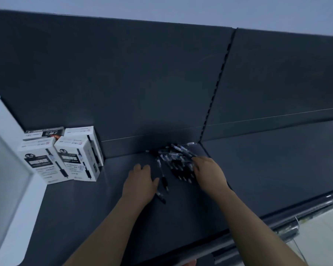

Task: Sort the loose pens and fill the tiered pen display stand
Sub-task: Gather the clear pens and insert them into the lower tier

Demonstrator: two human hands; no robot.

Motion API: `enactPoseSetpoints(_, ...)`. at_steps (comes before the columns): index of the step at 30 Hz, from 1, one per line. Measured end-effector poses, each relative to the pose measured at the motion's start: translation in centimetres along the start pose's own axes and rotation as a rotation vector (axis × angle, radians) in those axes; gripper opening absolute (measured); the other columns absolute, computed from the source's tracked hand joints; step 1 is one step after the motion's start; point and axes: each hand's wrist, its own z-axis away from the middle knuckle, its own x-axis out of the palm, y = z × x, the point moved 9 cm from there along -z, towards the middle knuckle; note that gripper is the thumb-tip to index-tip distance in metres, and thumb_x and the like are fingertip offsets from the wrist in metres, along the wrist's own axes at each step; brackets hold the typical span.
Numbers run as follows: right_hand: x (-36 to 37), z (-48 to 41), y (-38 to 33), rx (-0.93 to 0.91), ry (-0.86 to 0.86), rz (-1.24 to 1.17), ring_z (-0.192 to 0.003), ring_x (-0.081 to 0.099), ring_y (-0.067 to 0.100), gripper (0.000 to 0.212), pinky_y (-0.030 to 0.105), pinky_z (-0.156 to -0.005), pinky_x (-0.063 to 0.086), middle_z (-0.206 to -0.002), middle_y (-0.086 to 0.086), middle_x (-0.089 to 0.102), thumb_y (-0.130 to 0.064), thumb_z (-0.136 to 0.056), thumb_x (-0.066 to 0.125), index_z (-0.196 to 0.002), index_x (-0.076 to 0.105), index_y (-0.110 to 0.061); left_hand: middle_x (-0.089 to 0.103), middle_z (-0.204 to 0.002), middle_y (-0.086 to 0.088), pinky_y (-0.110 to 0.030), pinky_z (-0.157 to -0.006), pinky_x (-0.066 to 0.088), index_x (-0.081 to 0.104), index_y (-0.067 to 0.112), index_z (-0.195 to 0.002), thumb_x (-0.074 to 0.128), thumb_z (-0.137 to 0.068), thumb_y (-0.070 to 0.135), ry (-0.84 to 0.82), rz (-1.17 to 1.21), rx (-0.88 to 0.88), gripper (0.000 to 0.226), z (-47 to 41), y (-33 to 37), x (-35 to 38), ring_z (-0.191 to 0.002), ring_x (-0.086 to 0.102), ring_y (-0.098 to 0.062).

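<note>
- Two hands were in view: the left hand and the right hand.
- Four white pen boxes stood together, two in front and two behind.
- One heap of loose pens lay there, too blurred and tangled to count.
- Two single pens lay apart from the heap, beside the left hand.
- Two dark back panels stood side by side.

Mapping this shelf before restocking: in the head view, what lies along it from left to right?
White pen boxes → left hand → pile of loose pens → right hand.
</note>
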Motion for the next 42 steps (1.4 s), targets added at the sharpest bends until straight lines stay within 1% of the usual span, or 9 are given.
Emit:
enactPoseSetpoints(7,2.5,-2.6,2.8,-0.019,-0.141,-0.064,-0.101,0.055,0.021,0.027,0.028,-0.079,0.043,-0.111,0.005,0.061,-0.022,-0.1,0.043,-0.115,0.065,-0.015,0.036,-0.117,-0.007,-0.03,-0.076,0.045,0.046,0.011,-0.111,0.06,-0.087,0.013,0.069,0.239,-0.123,0.028,-2.0,1.4,1.0,-0.089,0.053,-0.022)
enactPoseSetpoints(11,2.1,-3.1,4.8,0.038,-0.128,-0.29,-0.083,0.061,0.017,0.022,0.029,-0.07,0.049,-0.1,0.002,0.067,-0.021,-0.098,0.048,-0.111,0.064,-0.014,0.044,-0.119,-0.013,-0.033,-0.081,0.044,0.044,0.005,-0.116,0.054,-0.093,0.03,0.168,0.291,-0.259,0.036,-2.5,3.0,1.5,-0.098,0.05,-0.026)
enactPoseSetpoints(17,2.0,-3.8,5.7,-0.041,-0.116,-0.372,-0.084,0.06,0.014,0.022,0.023,-0.07,0.044,-0.104,0.001,0.068,-0.02,-0.096,0.051,-0.112,0.065,-0.015,0.037,-0.131,-0.015,-0.036,-0.1,0.038,0.034,0.0,-0.133,0.067,-0.078,0.055,0.119,0.157,-0.461,0.085,-3.7,5.0,3.2,-0.122,0.036,-0.031)
enactPoseSetpoints(22,2.2,-3.7,5.1,-0.099,-0.127,-0.318,-0.086,0.059,0.017,0.021,0.026,-0.07,0.043,-0.105,0.001,0.061,-0.024,-0.097,0.049,-0.109,0.064,-0.017,0.039,-0.131,-0.016,-0.033,-0.101,0.038,0.037,-0.001,-0.132,0.075,-0.074,0.043,0.024,0.105,-0.565,0.083,-4.1,5.2,3.5,-0.123,0.038,-0.032)
enactPoseSetpoints(28,2.4,-3.3,4.6,-0.111,-0.133,-0.256,-0.087,0.06,0.024,0.023,0.027,-0.066,0.039,-0.104,0.003,0.056,-0.03,-0.096,0.048,-0.109,0.061,-0.016,0.048,-0.128,-0.015,-0.032,-0.099,0.04,0.042,-0.001,-0.13,0.051,-0.091,0.01,-0.014,-0.194,-0.501,0.042,-3.4,4.9,3.1,-0.119,0.047,-0.028)
enactPoseSetpoints(31,2.6,-3.2,4.0,-0.139,-0.147,-0.234,-0.079,0.053,0.021,0.021,0.027,-0.066,0.036,-0.097,0.002,0.053,-0.026,-0.096,0.046,-0.104,0.061,-0.014,0.051,-0.125,-0.016,-0.031,-0.093,0.044,0.044,-0.002,-0.123,0.05,-0.093,0.011,0.01,-0.176,-0.468,0.033,-2.3,4.9,2.6,-0.115,0.052,-0.029)
enactPoseSetpoints(35,2.8,-3.1,3.7,-0.163,-0.162,-0.253,-0.08,0.051,0.019,0.019,0.026,-0.066,0.033,-0.098,0.003,0.059,-0.026,-0.095,0.046,-0.099,0.06,-0.014,0.062,-0.09,-0.014,-0.027,-0.063,0.046,0.051,0.003,-0.094,0.051,-0.092,0.019,0.044,0.196,-0.572,0.016,-0.9,2.4,1.9,-0.078,0.062,-0.025)
enactPoseSetpoints(38,3.1,-2.9,3.1,-0.189,-0.171,-0.244,-0.094,0.057,0.023,0.024,0.028,-0.07,0.038,-0.105,0.004,0.057,-0.033,-0.095,0.049,-0.103,0.058,-0.012,0.059,-0.059,-0.005,-0.022,-0.042,0.04,0.05,0.008,-0.074,0.05,-0.097,0.021,0.078,0.592,-0.526,0.027,0.3,1.9,1.9,-0.038,0.053,-0.011)
enactPoseSetpoints(42,2.2,-3.3,1.2,-0.214,-0.133,-0.342,-0.109,0.054,0.02,0.034,0.028,-0.089,0.043,-0.118,0.004,0.053,-0.032,-0.096,0.05,-0.124,0.057,-0.014,0.06,-0.07,-0.008,-0.028,-0.052,0.051,0.051,0.006,-0.087,0.051,-0.099,0.018,0.105,1.146,-0.425,0.017,1.3,2.6,1.9,-0.051,0.056,-0.015)
